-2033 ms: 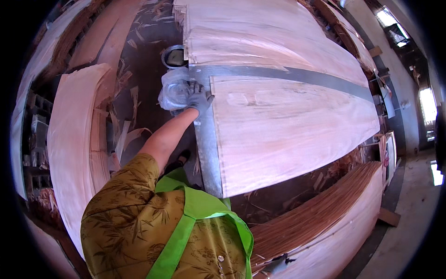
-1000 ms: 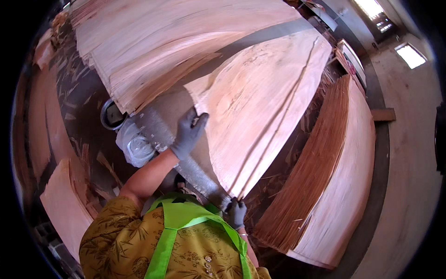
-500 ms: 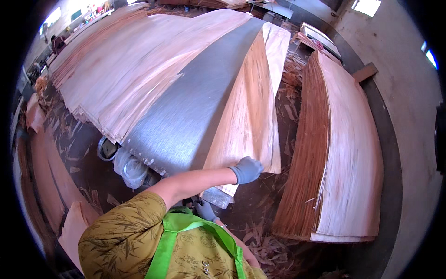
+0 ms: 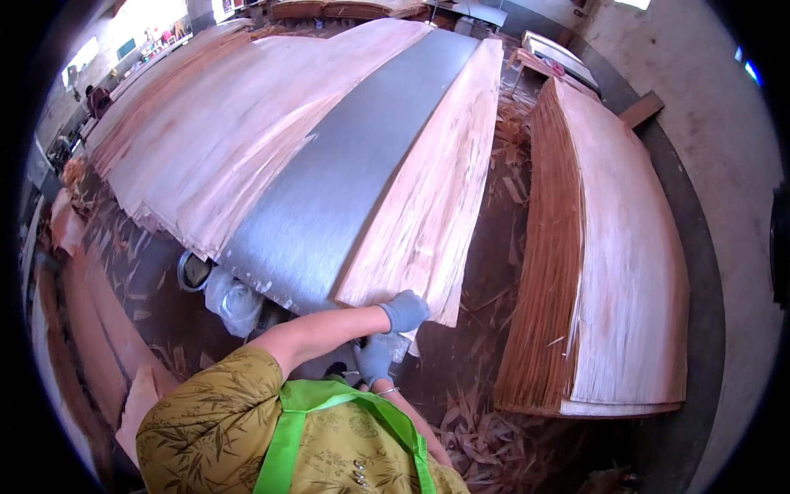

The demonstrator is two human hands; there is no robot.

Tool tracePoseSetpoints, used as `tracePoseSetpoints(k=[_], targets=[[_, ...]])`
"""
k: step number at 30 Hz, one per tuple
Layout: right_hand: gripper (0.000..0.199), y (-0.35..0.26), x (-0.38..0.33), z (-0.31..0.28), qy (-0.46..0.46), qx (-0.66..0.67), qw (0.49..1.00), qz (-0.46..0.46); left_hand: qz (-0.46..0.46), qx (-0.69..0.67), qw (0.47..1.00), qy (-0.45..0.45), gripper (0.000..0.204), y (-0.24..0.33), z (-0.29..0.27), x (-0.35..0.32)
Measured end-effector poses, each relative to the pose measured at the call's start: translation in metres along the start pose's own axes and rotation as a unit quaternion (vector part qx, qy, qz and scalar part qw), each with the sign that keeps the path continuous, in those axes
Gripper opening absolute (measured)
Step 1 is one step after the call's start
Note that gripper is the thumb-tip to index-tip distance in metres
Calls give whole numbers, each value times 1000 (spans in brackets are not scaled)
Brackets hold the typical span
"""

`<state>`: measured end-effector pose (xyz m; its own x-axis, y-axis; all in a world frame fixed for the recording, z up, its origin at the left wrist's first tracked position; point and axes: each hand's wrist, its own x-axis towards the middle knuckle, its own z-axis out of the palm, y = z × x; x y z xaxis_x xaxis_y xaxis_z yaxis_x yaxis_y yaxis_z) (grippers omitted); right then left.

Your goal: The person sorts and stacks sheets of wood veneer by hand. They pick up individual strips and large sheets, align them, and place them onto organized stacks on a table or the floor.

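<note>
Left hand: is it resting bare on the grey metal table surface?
No, the left hand wears a blue-grey glove and grips the near end of a veneer sheet, beside the metal surface.

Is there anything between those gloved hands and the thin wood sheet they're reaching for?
Nothing visible. The left hand already grips the near edge of the veneer sheet beside the metal table strip. The right hand sits just under that edge; whether it touches is unclear.

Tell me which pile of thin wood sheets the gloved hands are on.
The narrow pile just right of the grey metal strip; the left hand grips its near corner. The others lie apart.
</note>
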<state>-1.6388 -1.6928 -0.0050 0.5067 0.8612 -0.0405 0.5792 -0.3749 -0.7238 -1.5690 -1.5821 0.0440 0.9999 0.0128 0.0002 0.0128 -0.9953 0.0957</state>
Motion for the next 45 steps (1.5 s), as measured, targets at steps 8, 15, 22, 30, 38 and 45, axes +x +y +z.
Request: tracePoseSetpoints(k=[8,15,22,30,38,45], targets=[[40,-12,5,7,-23,-57,997,37,-42,-177,982,-56,24,-26,-10,-34],[35,-38,3,-3,-75,-33,995,59,-321,-476,787,227,31,-66,-23,-133],[18,-68,20,-17,-39,98,989,-106,-193,-814,546,40,26,-48,1,-239],[30,13,131,-56,174,238,939,178,-224,-414,881,49,45,-10,-36,-190],[21,39,104,-27,54,413,876,244,-104,-176,968,-142,42,-10,-21,-202],[21,29,109,-23,75,415,876,235,-270,-150,951,-31,45,-42,-49,-237]])
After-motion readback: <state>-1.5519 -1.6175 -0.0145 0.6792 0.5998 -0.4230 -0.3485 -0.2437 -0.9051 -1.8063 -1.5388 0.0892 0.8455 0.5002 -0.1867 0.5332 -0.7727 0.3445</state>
